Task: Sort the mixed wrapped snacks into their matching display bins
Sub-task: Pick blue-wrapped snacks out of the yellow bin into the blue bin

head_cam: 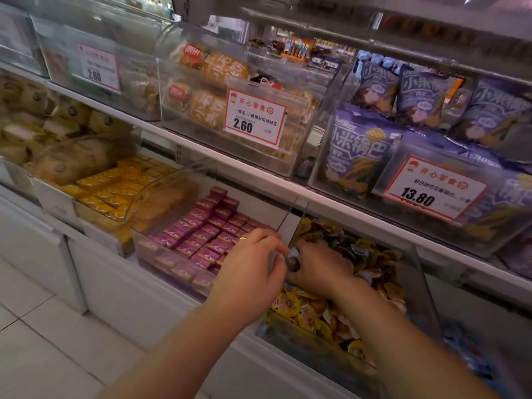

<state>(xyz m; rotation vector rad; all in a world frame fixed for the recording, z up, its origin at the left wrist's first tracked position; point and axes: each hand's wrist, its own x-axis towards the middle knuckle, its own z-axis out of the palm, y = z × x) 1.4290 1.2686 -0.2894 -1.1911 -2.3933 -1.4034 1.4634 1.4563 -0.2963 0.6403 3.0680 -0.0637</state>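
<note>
Shelving: 2 tiers of clear display bins, price cards clipped on the upper fronts.
Purple bags: upper right bin, well apart from the work, no part in this step.
Round cakes: upper middle bin behind the 2.60 card, likewise left alone.
Yellow boxes: lower tier, left of the pink ones, tidy rows.
Pink box bin: lower middle, small pink boxes packed in neat rows; best kept undisturbed while reaching across.
Mixed bin: lower right, heaped with loose yellow-wrapped pieces, the sorting ground.
Left hand: hovering over the divider between the 2 lower bins, fingers curled toward the right hand, touching or nearly touching the brown snack; grip not clear.
Right hand: down in the mixed bin, fingers curled around the brown snack.
Brown snack: small, round, shiny wrapper, held at the bin's left edge between both hands.
Advice: pinch by the wrapper, lift clear of the heap before passing, confirm the matching bin before release; slippery foil likely to drop back.
</note>
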